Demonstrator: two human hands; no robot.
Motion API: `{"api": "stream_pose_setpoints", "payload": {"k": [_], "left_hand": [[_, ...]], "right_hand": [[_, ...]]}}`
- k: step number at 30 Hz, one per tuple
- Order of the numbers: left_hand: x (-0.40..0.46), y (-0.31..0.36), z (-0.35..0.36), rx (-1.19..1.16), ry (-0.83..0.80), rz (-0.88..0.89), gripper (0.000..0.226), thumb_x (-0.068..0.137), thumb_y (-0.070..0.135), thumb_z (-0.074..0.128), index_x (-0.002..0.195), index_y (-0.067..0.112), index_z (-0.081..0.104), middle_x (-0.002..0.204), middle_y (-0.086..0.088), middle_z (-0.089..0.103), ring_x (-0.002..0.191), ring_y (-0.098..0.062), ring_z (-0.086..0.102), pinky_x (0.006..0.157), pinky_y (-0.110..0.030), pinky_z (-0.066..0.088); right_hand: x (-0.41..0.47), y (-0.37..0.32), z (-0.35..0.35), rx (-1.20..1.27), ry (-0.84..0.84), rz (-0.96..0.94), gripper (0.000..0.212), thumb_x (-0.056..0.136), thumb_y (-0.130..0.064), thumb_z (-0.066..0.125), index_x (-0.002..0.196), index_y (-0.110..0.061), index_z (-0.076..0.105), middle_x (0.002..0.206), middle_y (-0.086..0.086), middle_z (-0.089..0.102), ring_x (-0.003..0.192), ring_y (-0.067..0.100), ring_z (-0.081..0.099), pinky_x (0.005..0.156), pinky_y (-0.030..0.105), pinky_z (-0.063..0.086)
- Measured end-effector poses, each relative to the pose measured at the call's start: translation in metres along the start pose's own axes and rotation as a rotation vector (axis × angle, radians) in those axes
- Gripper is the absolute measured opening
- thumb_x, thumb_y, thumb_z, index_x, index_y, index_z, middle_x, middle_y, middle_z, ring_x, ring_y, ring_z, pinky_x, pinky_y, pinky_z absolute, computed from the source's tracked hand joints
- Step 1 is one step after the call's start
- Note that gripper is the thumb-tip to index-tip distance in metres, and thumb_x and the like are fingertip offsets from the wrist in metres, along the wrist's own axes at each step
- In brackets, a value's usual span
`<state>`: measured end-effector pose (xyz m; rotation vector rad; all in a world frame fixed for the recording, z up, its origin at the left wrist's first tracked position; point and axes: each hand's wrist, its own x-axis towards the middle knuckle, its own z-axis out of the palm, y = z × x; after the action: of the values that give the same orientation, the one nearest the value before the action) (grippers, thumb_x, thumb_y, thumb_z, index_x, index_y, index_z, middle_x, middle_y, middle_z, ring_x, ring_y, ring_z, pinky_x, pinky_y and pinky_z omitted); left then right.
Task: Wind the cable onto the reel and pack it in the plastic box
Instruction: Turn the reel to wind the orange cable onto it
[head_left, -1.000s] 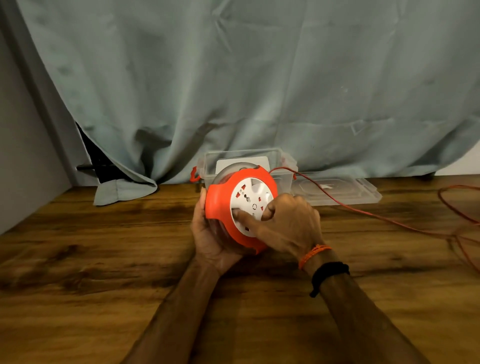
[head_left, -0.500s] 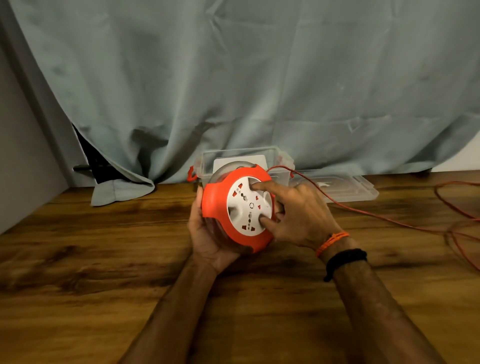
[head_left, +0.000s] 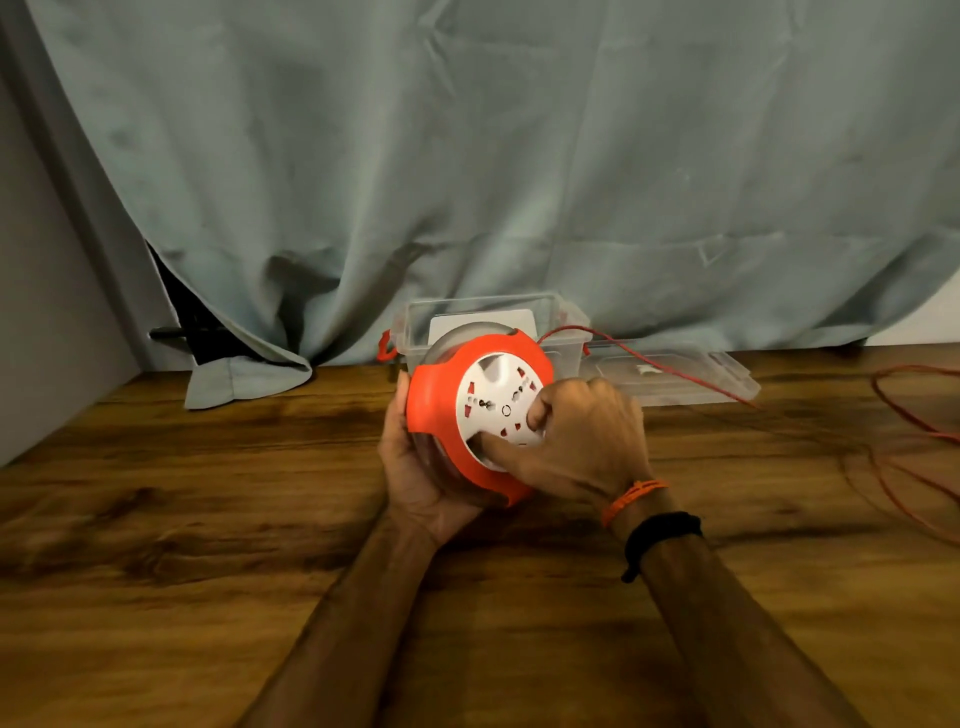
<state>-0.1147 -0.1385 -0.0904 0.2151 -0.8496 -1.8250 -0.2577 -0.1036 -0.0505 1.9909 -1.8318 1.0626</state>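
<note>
An orange cable reel (head_left: 441, 395) with a white socket face (head_left: 493, 400) stands tilted on the wooden table. My left hand (head_left: 415, 467) grips it from the left and underneath. On the white face my right hand (head_left: 576, 441) has its fingers curled, thumb and a fingertip dug into the recesses. A thin orange cable (head_left: 649, 364) runs from the reel's top right across the table into loose loops (head_left: 914, 447) at the right edge. A clear plastic box (head_left: 415, 322) stands open just behind the reel.
The box's clear lid (head_left: 691, 374) lies flat to the right of the box, under the cable. A grey-green curtain (head_left: 467, 182) hangs behind the table, its hem (head_left: 244, 379) resting on the wood. A grey wall (head_left: 41, 322) bounds the left side.
My right hand has swept round the white face, from its top right down to its lower right, and the face has turned with it. The left hand kept its hold.
</note>
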Motion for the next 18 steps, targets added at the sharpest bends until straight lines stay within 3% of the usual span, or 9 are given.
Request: {"api": "stream_pose_setpoints", "payload": {"k": [4, 7, 10, 12, 16, 18], "left_hand": [[0.000, 0.001, 0.000, 0.004, 0.017, -0.007, 0.073, 0.076, 0.073, 0.045, 0.116, 0.020, 0.076, 0.120, -0.014, 0.072, 0.110, -0.034, 0.069, 0.090, -0.052, 0.057], [0.002, 0.001, -0.002, -0.017, 0.028, -0.010, 0.074, 0.076, 0.073, 0.046, 0.118, 0.020, 0.074, 0.123, -0.015, 0.071, 0.112, -0.035, 0.068, 0.091, -0.053, 0.056], [0.001, 0.003, -0.003, -0.040, -0.004, -0.025, 0.079, 0.075, 0.075, 0.047, 0.124, 0.018, 0.071, 0.131, -0.017, 0.066, 0.121, -0.038, 0.061, 0.103, -0.058, 0.046], [0.000, 0.004, -0.002, -0.041, -0.031, -0.023, 0.081, 0.075, 0.076, 0.047, 0.127, 0.017, 0.069, 0.134, -0.018, 0.064, 0.123, -0.039, 0.060, 0.105, -0.059, 0.044], [0.002, 0.002, -0.002, -0.036, -0.022, -0.036, 0.081, 0.077, 0.074, 0.048, 0.134, 0.019, 0.063, 0.136, -0.016, 0.062, 0.121, -0.037, 0.061, 0.100, -0.057, 0.049], [0.000, 0.004, 0.001, -0.041, 0.004, -0.034, 0.080, 0.078, 0.075, 0.046, 0.134, 0.020, 0.063, 0.136, -0.016, 0.062, 0.121, -0.038, 0.061, 0.101, -0.059, 0.047]], "right_hand": [[-0.002, -0.010, 0.006, 0.094, 0.016, 0.126, 0.082, 0.045, -0.092, 0.037, 0.069, -0.018, 0.061, 0.078, 0.001, 0.068, 0.080, 0.022, 0.062, 0.069, 0.033, 0.050], [-0.001, -0.010, 0.008, 0.150, -0.026, 0.138, 0.084, 0.046, -0.092, 0.042, 0.076, -0.016, 0.064, 0.086, 0.002, 0.071, 0.085, 0.022, 0.065, 0.069, 0.037, 0.055], [0.001, -0.008, 0.001, 0.098, -0.026, 0.039, 0.072, 0.057, -0.088, 0.048, 0.064, -0.019, 0.066, 0.069, -0.007, 0.068, 0.075, 0.015, 0.064, 0.061, 0.026, 0.048], [0.004, -0.002, -0.008, 0.105, -0.028, -0.025, 0.063, 0.061, -0.084, 0.053, 0.059, -0.022, 0.066, 0.054, -0.013, 0.057, 0.065, 0.011, 0.060, 0.062, 0.028, 0.049], [0.012, 0.011, -0.026, 0.142, -0.123, -0.181, 0.025, 0.071, -0.043, 0.071, 0.089, -0.027, 0.065, 0.051, -0.020, 0.041, 0.061, 0.017, 0.057, 0.071, 0.038, 0.054], [0.012, 0.012, -0.030, 0.101, -0.147, -0.233, 0.041, 0.070, -0.032, 0.069, 0.110, -0.027, 0.060, 0.057, -0.021, 0.038, 0.066, 0.023, 0.059, 0.075, 0.041, 0.053]]}}
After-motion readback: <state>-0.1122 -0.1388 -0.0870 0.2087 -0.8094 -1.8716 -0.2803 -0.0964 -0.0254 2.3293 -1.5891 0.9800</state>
